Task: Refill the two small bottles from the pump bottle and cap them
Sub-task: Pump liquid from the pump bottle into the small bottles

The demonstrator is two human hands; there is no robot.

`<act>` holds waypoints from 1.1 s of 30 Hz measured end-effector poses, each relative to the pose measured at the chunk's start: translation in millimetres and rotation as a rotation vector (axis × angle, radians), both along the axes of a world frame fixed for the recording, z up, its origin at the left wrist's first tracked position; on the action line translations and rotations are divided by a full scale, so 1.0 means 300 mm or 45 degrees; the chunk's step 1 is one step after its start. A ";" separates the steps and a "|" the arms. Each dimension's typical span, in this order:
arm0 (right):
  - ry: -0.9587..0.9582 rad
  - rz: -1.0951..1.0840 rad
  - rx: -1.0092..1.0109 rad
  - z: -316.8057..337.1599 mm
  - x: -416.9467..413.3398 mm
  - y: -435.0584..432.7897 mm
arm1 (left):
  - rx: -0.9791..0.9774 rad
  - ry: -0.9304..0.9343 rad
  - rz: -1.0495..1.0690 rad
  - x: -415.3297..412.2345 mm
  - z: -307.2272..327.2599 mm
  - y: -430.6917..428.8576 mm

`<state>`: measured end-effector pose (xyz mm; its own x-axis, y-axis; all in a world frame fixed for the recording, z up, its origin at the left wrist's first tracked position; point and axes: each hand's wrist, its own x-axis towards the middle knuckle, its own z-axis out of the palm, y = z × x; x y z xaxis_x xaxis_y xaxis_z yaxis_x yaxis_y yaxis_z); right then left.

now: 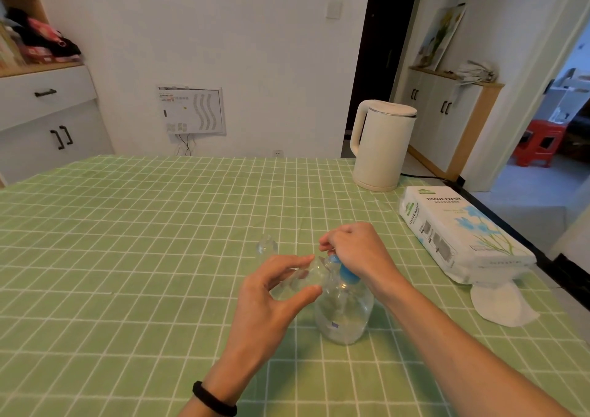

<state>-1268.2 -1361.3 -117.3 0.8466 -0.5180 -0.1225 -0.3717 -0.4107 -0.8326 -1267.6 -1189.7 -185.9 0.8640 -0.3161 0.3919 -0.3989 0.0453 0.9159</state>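
A clear pump bottle (pixel 344 314) with a blue pump head (pixel 346 271) stands on the green checked tablecloth. My right hand (pixel 357 249) rests on top of the pump head, fingers curled over it. My left hand (pixel 274 292) holds a small clear bottle (pixel 300 281) tilted, its mouth up against the pump's nozzle. A second small clear bottle (pixel 266 245) stands upright, uncapped, just behind my left hand. No caps are visible.
A cream electric kettle (pixel 381 143) stands at the table's far right, its cord running off the edge. A pack of tissue paper (pixel 459 231) lies along the right edge with a loose white tissue (pixel 501 305) in front of it.
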 end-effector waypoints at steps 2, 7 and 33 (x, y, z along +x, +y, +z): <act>0.003 -0.007 0.010 -0.001 -0.001 0.000 | 0.006 0.007 -0.001 -0.001 0.003 0.000; -0.028 -0.002 0.048 0.015 -0.001 0.000 | 0.019 0.017 -0.001 -0.005 0.026 0.005; -0.017 0.002 0.065 0.029 -0.004 0.002 | 0.007 0.069 -0.029 -0.007 0.038 0.006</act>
<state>-1269.5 -1360.6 -108.7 0.8491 -0.5101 -0.1374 -0.3599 -0.3681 -0.8573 -1269.6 -1187.8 -174.4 0.8763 -0.3383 0.3429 -0.3476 0.0486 0.9364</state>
